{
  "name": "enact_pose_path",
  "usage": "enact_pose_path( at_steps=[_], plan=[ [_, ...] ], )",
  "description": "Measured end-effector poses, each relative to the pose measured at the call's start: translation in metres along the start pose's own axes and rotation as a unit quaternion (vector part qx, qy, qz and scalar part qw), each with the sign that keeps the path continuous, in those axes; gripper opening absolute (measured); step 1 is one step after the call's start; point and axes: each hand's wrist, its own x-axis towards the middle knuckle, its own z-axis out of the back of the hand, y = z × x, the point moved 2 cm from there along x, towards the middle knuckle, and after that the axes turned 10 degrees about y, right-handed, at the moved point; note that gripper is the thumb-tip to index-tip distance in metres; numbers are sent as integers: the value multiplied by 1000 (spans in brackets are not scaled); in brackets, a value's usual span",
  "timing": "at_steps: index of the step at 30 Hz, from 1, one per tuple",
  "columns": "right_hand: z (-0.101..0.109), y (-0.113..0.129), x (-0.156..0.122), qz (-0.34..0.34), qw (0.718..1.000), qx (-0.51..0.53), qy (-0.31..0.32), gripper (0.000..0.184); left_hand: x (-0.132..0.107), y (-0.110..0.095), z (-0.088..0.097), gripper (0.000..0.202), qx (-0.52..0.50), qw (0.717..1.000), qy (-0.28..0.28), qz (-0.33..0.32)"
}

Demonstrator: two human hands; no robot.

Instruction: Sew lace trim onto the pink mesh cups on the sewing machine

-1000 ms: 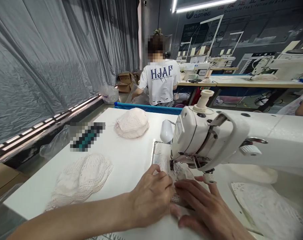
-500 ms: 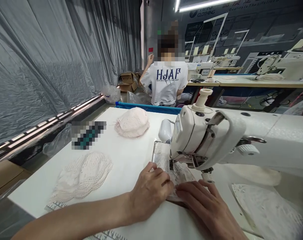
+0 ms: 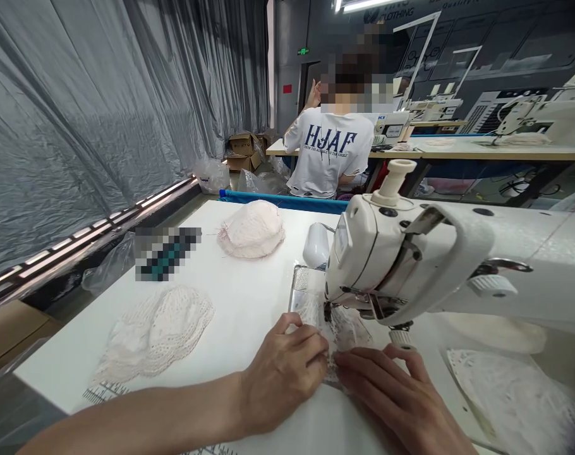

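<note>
My left hand [image 3: 285, 370] and my right hand [image 3: 394, 395] lie side by side on a white lace fabric piece [image 3: 337, 332] just in front of the needle of a white sewing machine [image 3: 411, 265]. The left fingers are curled and pressed on the lace's left edge. Flat on the cloth, the right hand's fingers point left and pinch its near edge. The lace runs under the presser foot.
On the white table [image 3: 249, 297] sit a lace hat [image 3: 157, 332] at the near left and a pale pink hat [image 3: 252, 229] further back. More lace cloth [image 3: 510, 395] lies at the right. A person in a white shirt [image 3: 332, 151] sits ahead, beside other sewing tables.
My hands stayed on the lace, shifting slightly right with the view. The person ahead raised a hand to their head.
</note>
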Motion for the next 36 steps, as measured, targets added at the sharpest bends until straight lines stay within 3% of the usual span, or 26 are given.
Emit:
enact_pose_path(
  at_steps=[4, 11, 14, 21, 28, 36],
  plan=[
    [3, 1, 2, 1, 1000, 23, 0, 28, 0, -1, 1, 19, 0, 1000, -16, -7],
    [3, 6, 7, -14, 1000, 19, -17, 21, 0, -2, 3, 15, 20, 1000, 14, -2],
    [3, 4, 9, -26, 999, -18, -37, 23, 2, 1, 4, 14, 16, 1000, 27, 3],
    [4, -7, 13, -6, 985, -171, -1, 43, 7, 17, -5, 16, -11, 999, 39, 5],
    [3, -9, 13, 6, 977, -213, 4, 44, 9, 23, -11, 17, -9, 999, 49, 21],
    [6, -7, 11, 32, 983, -183, -8, 41, 11, 13, -2, 14, 68, 996, 53, 3]
  ],
)
